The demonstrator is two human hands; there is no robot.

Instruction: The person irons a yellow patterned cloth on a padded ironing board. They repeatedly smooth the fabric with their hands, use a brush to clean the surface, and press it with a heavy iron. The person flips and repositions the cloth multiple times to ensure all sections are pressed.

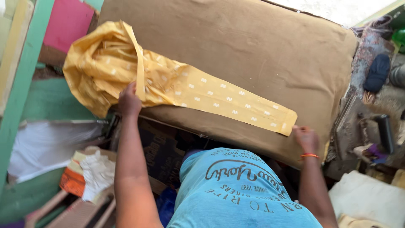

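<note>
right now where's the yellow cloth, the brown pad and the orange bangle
yellow cloth [219, 95], head view, middle of the flat strip
brown pad [253, 46], head view, bare top surface
orange bangle [309, 156], head view, band on the right wrist

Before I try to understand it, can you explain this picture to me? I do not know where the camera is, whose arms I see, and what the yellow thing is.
The camera sits on a person's head and looks down, so the arms and the blue shirt at the bottom belong to that person. No machine is here, only two bare hands.

In front lies a big brown padded surface. On it rests a yellow cloth with small white squares, stretched flat into a long strip at one end and bunched up at the other.

The left hand presses on the cloth near the bunched part. The right hand, with an orange band at the wrist, is at the strip's far end; how it grips I cannot tell. Around lie white cloth, dark objects and green painted wood.
</note>
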